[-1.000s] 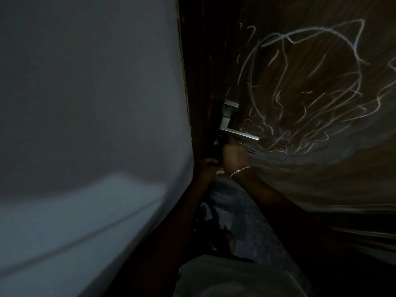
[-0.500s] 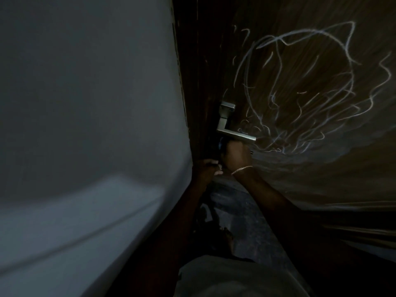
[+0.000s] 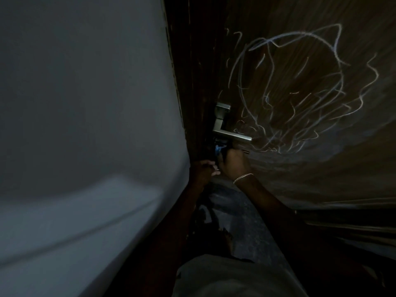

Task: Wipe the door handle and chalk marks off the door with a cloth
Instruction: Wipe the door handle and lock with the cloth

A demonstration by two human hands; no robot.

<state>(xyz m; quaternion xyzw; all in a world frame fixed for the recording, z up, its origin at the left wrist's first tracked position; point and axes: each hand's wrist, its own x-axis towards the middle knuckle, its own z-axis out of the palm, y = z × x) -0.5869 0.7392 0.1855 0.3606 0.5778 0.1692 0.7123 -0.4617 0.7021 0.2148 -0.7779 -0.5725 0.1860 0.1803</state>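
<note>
A pale wall point(image 3: 85, 125) fills the left in dim light. Beside it, the left hand point(image 3: 202, 171) is raised with fingers curled; on what, cannot be told. The right hand point(image 3: 234, 163), bracelet point(image 3: 243, 177) at the wrist, grips a blue cloth point(image 3: 284, 148) just below the metal handle point(image 3: 232, 133). Chalk marks point(image 3: 300, 93) loop across the door point(image 3: 321, 168) at right.

A plain grey-white plastered wall point(image 3: 81, 108) fills the left side, smooth and unmarked, with a paler band of light across its lower part. A dark speckled stone floor point(image 3: 242, 224) shows at the bottom centre, dim and indistinct. A thin silver chain bracelet point(image 3: 242, 178) circles one wrist. Pale grey cloth clothing point(image 3: 225, 277) occupies the bottom edge.
</note>
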